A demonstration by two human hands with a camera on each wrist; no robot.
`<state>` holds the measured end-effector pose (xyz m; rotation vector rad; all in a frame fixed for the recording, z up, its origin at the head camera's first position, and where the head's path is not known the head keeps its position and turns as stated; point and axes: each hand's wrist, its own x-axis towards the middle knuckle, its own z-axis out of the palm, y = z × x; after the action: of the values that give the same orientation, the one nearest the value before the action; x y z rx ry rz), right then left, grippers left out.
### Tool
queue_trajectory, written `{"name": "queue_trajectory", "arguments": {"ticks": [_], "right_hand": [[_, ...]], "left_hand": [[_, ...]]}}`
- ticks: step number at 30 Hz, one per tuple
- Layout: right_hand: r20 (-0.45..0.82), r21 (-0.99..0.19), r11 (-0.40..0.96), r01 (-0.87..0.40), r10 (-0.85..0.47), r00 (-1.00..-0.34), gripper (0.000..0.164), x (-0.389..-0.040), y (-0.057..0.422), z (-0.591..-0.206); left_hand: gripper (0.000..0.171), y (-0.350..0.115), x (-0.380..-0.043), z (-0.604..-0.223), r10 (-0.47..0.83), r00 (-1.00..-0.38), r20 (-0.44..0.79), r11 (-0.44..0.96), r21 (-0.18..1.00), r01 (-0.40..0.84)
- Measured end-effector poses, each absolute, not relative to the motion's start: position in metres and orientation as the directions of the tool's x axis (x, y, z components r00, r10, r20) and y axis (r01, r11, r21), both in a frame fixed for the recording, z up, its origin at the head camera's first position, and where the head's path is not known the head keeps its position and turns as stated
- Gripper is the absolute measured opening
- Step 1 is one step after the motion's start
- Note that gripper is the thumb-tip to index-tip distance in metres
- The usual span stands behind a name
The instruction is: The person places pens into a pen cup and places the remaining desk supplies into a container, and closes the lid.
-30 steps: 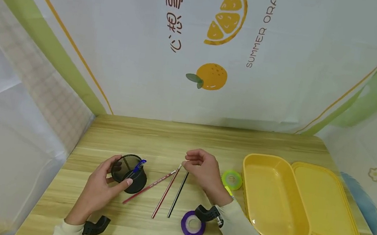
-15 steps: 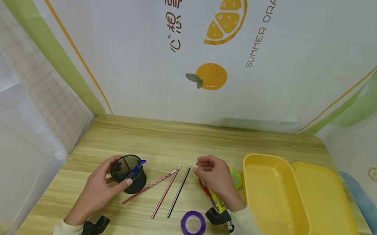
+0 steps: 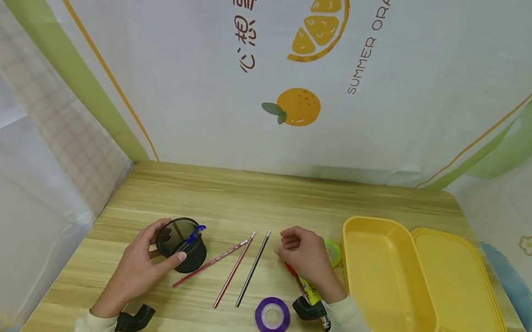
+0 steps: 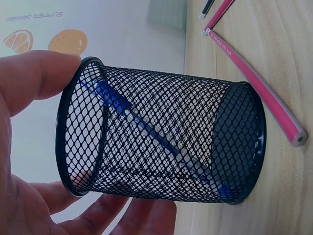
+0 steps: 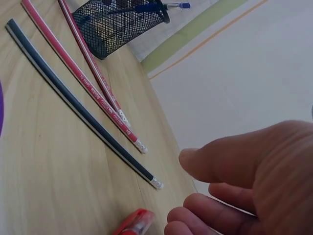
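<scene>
One mesh cup (image 4: 161, 129) in the grip of left fingers (image 4: 160, 218), right fingers (image 5: 211, 209) loosely bent.

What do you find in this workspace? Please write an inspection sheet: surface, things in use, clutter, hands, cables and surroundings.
Surface: wood-grain table.
Things in use: mesh cup with a blue pen inside; two red pencils and one dark pencil lying on the table.
Clutter: purple roll, green roll, open yellow box, yellow lid beside it; a red item and a yellow item, both partly hidden.
Left hand: holds the mesh cup between thumb and fingers.
Right hand: near the dark pencil, fingers loosely bent, nothing seen in it.
Cables: nothing seen.
Surroundings: cloth printed with oranges behind the table.
</scene>
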<state>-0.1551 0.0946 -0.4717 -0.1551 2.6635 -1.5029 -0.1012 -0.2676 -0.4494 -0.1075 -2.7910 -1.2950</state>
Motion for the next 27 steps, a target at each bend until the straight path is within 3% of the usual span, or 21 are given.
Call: {"name": "queue_trajectory", "arguments": {"ticks": [27], "right_hand": [[0.054,-0.704,0.694,-0.151,-0.161,-0.986,0.022,-0.152,0.089,-0.487]], "left_hand": [[0.084,-0.268,-0.101,-0.449,0.043,-0.995,0.095,0.634,0.767,0.1]]}}
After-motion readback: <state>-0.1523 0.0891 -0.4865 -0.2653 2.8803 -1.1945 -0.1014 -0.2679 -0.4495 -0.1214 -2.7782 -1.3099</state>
